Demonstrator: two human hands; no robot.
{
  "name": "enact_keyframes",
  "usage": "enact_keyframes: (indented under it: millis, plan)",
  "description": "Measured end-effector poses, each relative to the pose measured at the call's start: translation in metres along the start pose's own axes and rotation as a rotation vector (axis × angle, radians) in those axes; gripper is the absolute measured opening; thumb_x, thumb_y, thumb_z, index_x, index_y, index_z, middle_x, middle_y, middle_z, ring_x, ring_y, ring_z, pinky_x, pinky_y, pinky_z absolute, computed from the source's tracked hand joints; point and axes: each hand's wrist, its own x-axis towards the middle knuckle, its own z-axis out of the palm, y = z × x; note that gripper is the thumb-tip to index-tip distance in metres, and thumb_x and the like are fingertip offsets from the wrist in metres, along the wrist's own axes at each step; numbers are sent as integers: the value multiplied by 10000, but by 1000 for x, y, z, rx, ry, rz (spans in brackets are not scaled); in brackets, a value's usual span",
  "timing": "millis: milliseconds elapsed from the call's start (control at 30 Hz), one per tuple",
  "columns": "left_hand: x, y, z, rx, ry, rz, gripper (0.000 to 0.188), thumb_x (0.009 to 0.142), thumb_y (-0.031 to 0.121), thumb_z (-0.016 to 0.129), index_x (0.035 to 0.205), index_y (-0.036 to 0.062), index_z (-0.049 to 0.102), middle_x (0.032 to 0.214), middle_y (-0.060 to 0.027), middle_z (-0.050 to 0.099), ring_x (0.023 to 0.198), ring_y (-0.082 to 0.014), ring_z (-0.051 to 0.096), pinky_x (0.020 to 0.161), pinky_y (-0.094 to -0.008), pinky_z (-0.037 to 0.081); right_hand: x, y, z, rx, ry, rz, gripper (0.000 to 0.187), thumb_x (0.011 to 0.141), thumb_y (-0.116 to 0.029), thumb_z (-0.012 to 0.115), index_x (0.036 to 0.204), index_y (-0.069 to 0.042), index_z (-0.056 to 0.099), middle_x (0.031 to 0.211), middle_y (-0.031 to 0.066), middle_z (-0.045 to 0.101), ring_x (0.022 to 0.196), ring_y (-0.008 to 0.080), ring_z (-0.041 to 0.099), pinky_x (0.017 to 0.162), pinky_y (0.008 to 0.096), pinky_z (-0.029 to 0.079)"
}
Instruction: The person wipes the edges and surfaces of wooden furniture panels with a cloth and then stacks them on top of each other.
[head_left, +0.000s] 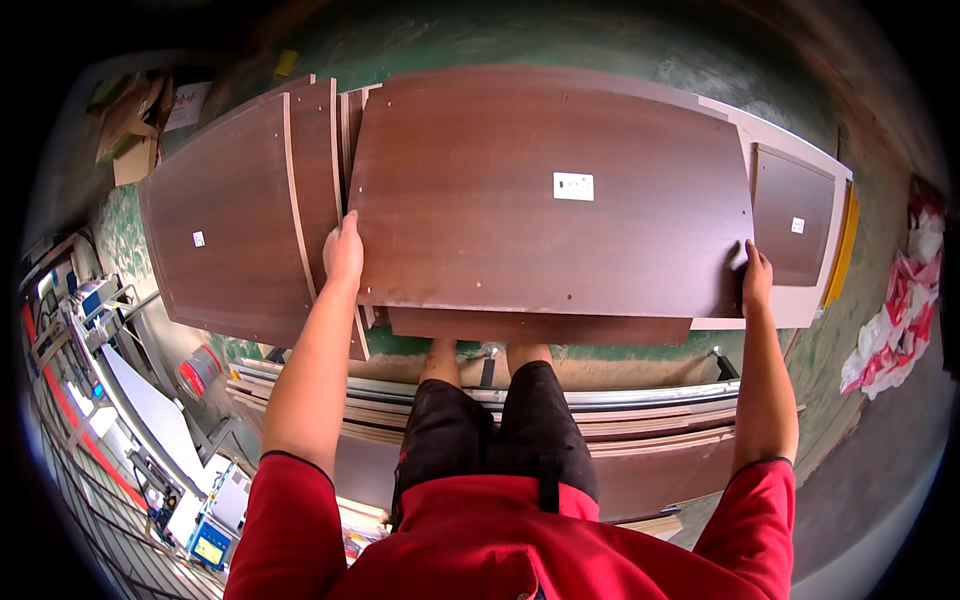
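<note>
A large dark brown wood-grain panel [520, 240] with a small white label lies flat in front of me, on top of a stack of similar boards. My left hand [344, 250] grips its left edge. My right hand [756, 276] grips its right edge. Both arms are stretched out, in red sleeves. Under the panel a paler board [790, 312] sticks out to the right, and another brown edge shows below its near side.
More brown panels [230, 230] lie stacked to the left, a smaller one [795, 215] to the right. A metal-railed machine bed [640, 398] runs across by my legs. Cardboard boxes [130, 130] sit far left, crumpled red and white wrapping [900, 310] far right. Machinery stands at lower left.
</note>
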Motion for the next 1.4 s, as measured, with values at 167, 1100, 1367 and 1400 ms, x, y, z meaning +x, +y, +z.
enact_keyframes:
  millis: [167, 1100, 1367, 1400]
  plan:
    - [-36, 40, 24, 408, -42, 188, 753, 866, 430, 540, 1355, -75, 272, 1371, -300, 278, 1256, -429, 333, 1034, -418, 326, 26, 28, 28, -618, -57, -145, 655, 822, -408, 587, 1265, 48, 432, 1191, 284, 522, 1111, 410, 502, 947, 424, 401]
    - [-41, -30, 88, -889, -284, -492, 994, 796, 442, 609, 1435, -4, -8, 1365, -345, 286, 1180, -390, 465, 1002, -444, 376, -76, 23, 158, 746, 9, 533, 382, 803, -126, 623, 1094, 64, 465, 995, 153, 478, 856, 273, 563, 741, 333, 525]
    - [-48, 1, 88, -596, -252, -295, 895, 821, 413, 586, 1469, 105, 51, 1376, -242, 330, 1122, -316, 495, 973, -396, 388, -68, -4, 161, 800, -24, 506, 407, 821, -135, 597, 1130, 90, 456, 1040, 148, 469, 990, 283, 515, 844, 365, 482]
    - [-45, -1, 88, -553, -281, -268, 905, 819, 412, 589, 1472, 111, 39, 1381, -224, 334, 1120, -305, 495, 971, -389, 386, -68, -5, 162, 794, -25, 497, 409, 822, -136, 598, 1130, 91, 454, 1040, 150, 471, 990, 285, 517, 845, 368, 483]
